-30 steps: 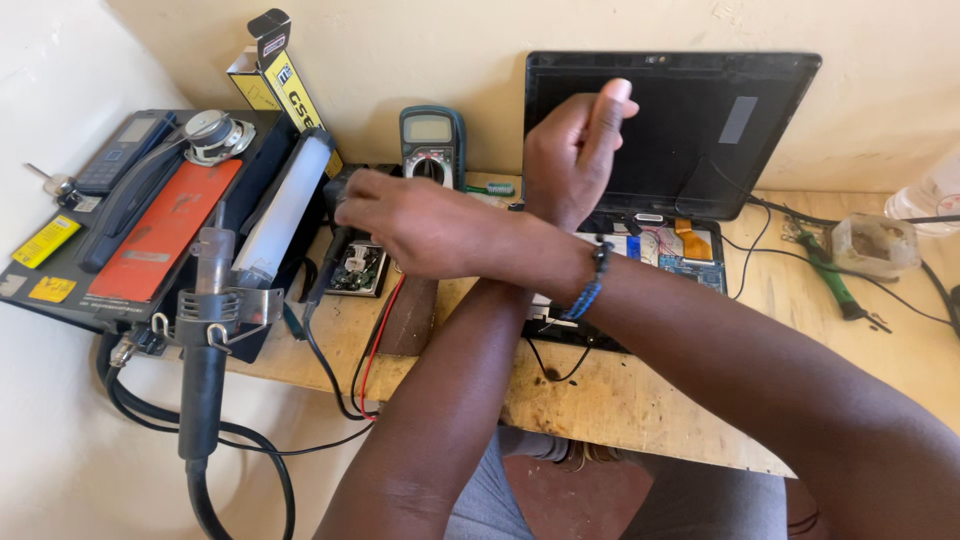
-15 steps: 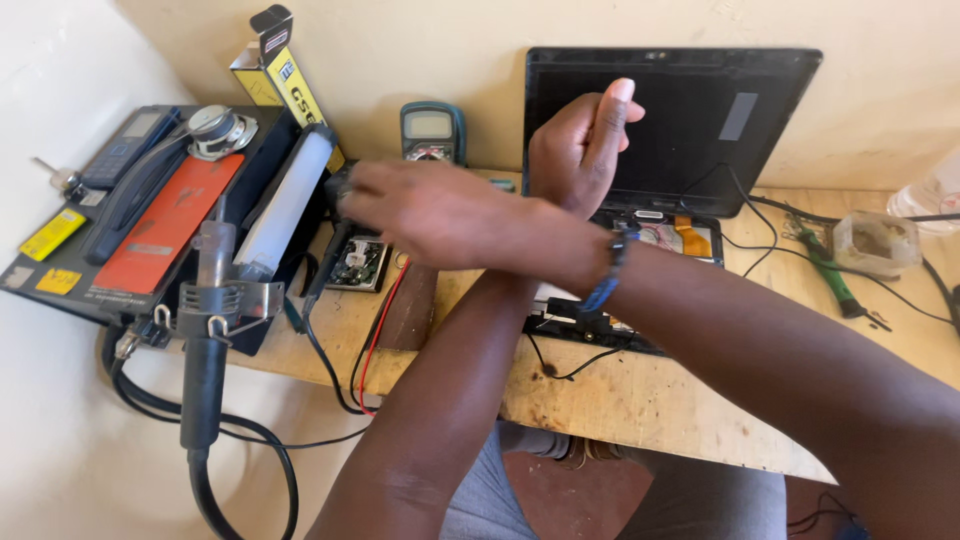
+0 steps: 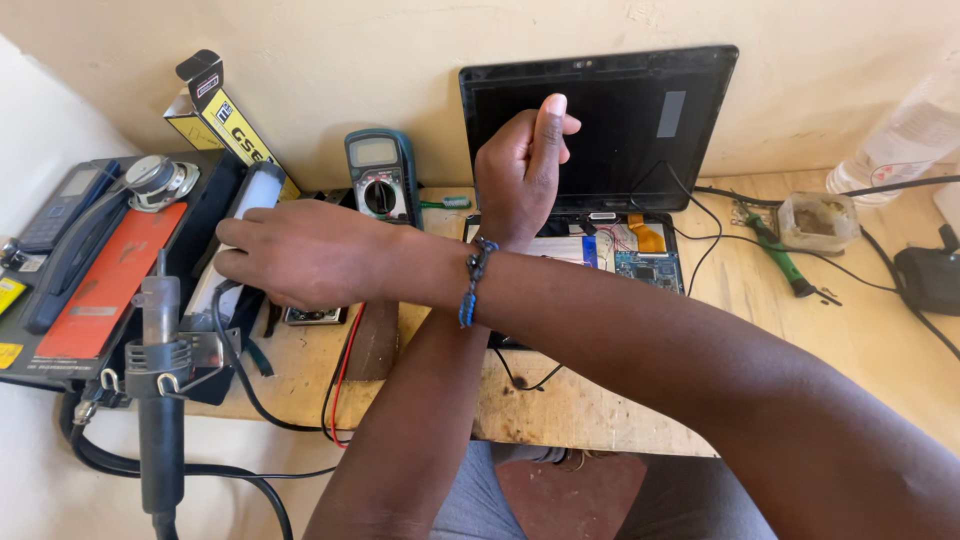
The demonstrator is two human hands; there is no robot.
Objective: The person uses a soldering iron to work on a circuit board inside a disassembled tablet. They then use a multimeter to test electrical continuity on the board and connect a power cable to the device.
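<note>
My arms are crossed, the right one on top. My right hand (image 3: 300,250), with a blue bead bracelet at the wrist, reaches left over the bench. Its bent fingers rest on the lower end of a white tube (image 3: 255,195) that lies in a black tool case (image 3: 60,345); the grip itself is hidden. My left hand (image 3: 522,160) is raised in a fist with the thumb up, in front of the dark screen (image 3: 640,120) of an opened small laptop. The laptop's exposed circuit board (image 3: 645,265) lies below that hand.
A multimeter (image 3: 378,175) stands at the wall beside a yellow-and-black box (image 3: 215,110). A hot-air handle (image 3: 160,400) hangs off the bench's front left on a thick cable. Right of the laptop lie a green-handled tool (image 3: 775,250), a small plastic tub (image 3: 815,220), a bottle (image 3: 910,140) and a black adapter (image 3: 925,280).
My right hand has moved left and down from near the multimeter onto the white tube. My left hand stays raised in front of the screen.
</note>
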